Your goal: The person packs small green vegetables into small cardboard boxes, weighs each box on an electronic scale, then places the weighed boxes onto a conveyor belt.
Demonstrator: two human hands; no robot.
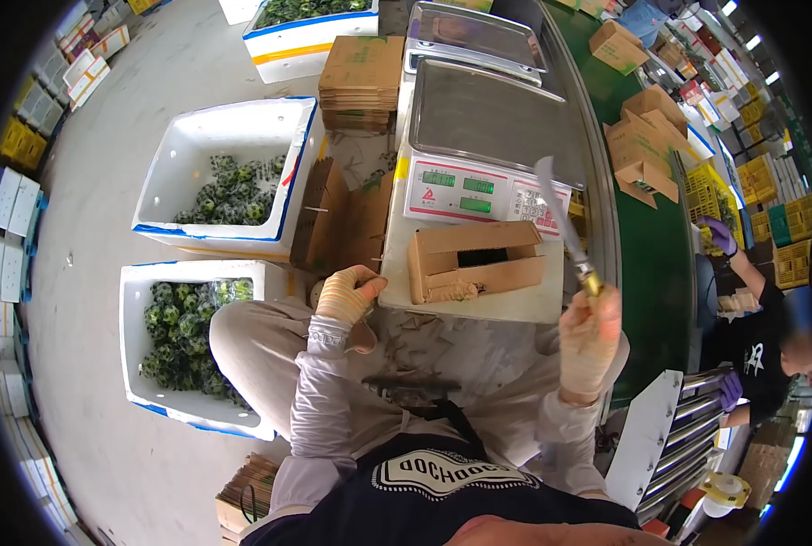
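Observation:
My right hand (pixel 590 341) is closed round the yellow handle of a knife (pixel 565 223), whose curved blade points up and away over the scale. My left hand (pixel 350 295) is at the near left corner of the white stand (pixel 506 308), its fingers curled together; whatever they may hold is too small to make out. Between the hands, on the stand, lies a small cardboard box (pixel 474 264) with an opening in its upper side and a torn near edge. Behind it the scale (pixel 488 196) shows green displays below a bare metal plate.
White foam boxes (pixel 165 264) of dark green produce stand at the left. Flattened cardboard (pixel 360 77) is stacked behind. Right of the scale runs a green conveyor (pixel 643 264) with cartons (pixel 641 150). A co-worker (pixel 761 350) in purple gloves is at the right, near metal rollers (pixel 688 428).

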